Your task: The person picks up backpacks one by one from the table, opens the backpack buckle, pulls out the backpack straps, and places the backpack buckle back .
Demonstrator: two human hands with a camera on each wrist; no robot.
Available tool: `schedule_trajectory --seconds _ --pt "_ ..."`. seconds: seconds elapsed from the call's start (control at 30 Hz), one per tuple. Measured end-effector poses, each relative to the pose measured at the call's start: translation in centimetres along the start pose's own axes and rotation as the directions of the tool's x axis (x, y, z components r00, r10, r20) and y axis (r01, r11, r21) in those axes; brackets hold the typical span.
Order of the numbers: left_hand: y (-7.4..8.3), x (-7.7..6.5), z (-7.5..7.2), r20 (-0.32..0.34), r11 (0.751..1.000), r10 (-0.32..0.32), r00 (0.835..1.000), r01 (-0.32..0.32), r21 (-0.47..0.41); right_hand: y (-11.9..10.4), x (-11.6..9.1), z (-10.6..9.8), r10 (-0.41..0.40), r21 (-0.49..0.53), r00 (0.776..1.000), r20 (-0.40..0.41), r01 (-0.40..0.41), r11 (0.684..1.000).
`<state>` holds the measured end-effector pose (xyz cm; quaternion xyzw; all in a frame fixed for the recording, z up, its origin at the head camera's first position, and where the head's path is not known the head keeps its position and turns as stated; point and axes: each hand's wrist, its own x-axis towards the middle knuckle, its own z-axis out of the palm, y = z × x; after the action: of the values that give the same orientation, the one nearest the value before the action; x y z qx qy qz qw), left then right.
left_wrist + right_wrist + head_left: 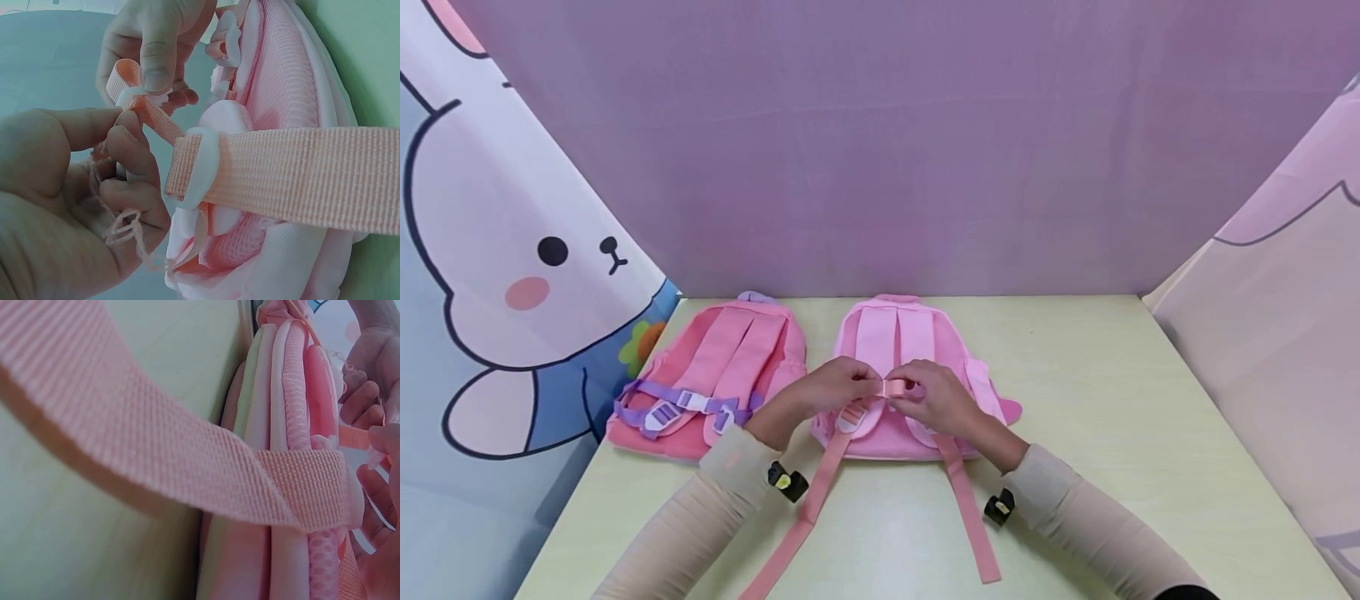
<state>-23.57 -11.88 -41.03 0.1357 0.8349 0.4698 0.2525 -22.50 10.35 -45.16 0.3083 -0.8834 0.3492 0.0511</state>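
Note:
A light pink backpack [891, 448] lies back side up on the table, its shoulder straps facing me. Over its middle, my left hand [838, 385] pinches a narrow peach webbing strap [161, 120] right beside a small white plastic buckle [132, 97]. My right hand [938, 398] holds that buckle between thumb and fingers, and a loop of the webbing stands up out of it. Loose frayed threads [128, 228] hang across the left palm. Closer to the left wrist camera, a wide peach strap [300, 169] passes through a white slider [203, 169].
To the left lies a coral pink backpack [700, 333] with purple straps and a white clip [692, 402]. Two long strap tails [970, 517] run from the light pink backpack toward the table's front. A purple backdrop [910, 150] rises behind the table [1075, 375].

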Motion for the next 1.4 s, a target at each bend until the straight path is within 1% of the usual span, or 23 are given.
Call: schedule_trajectory --seconds 0.27,0.57,0.87,1.1,1.3,1.4 --pt "0.02 0.06 0.08 0.016 1.0 0.012 1.0 -0.012 -0.006 0.04 0.02 0.01 0.004 -0.018 1.0 0.001 -0.004 1.0" --pt "-0.05 -0.05 -0.15 0.027 1.0 0.017 1.0 -0.017 -0.002 0.02 0.06 0.05 0.004 -0.009 1.0 -0.003 -0.004 1.0" --pt "-0.11 -0.23 -0.62 0.052 0.999 -0.031 0.998 0.033 -0.043 0.02 0.13 -0.02 0.003 -0.014 1.0 -0.005 -0.003 1.0" --pt "-0.16 -0.27 -0.46 0.048 0.998 -0.023 0.999 0.026 -0.062 0.11 0.1 -0.05 -0.005 -0.01 1.0 -0.004 0.005 1.0" --pt "0.02 -0.29 -0.35 0.024 1.0 -0.006 1.0 0.006 -0.017 0.15 0.05 -0.14 -0.016 0.0 1.0 -0.007 0.016 1.0" --pt "0.04 -0.22 -0.3 0.026 1.0 0.002 1.0 -0.002 -0.006 0.17 0.03 -0.13 -0.018 0.006 1.0 -0.006 0.018 1.0"
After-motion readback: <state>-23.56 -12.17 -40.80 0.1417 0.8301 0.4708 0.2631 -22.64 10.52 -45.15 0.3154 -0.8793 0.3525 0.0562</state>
